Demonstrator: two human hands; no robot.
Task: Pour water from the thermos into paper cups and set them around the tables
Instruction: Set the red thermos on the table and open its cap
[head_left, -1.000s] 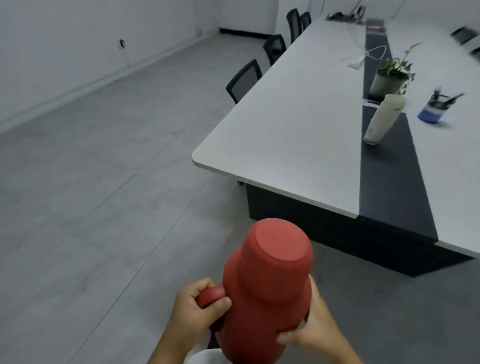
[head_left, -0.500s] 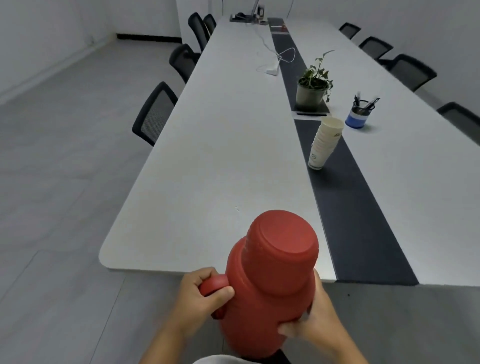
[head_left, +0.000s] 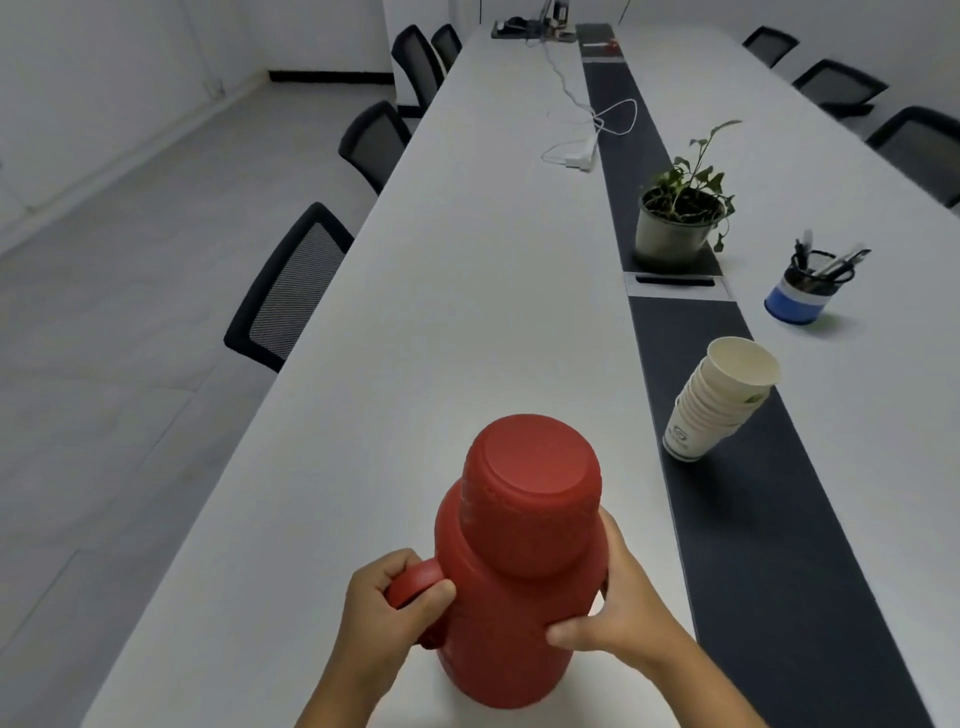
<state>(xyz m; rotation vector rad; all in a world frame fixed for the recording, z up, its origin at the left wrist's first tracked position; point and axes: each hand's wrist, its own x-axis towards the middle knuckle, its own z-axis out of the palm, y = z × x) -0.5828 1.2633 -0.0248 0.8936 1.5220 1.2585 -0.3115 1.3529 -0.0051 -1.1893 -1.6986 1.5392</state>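
Note:
A red thermos with its cap on stands upright over the near end of the long white table. My left hand grips its side handle. My right hand holds the body from the right, thumb across the front. I cannot tell whether its base touches the tabletop. A stack of nested white paper cups stands on the dark centre strip, to the right of the thermos and farther off, leaning right.
A potted plant sits on the strip farther back, with a blue pen holder to its right. A white power strip and cable lie mid-table. Black chairs line the left side, more at the far right.
The view has swung from the floor and table corner to along the table. I have carried the thermos forward over the near end of the tabletop, both hands keeping their hold.

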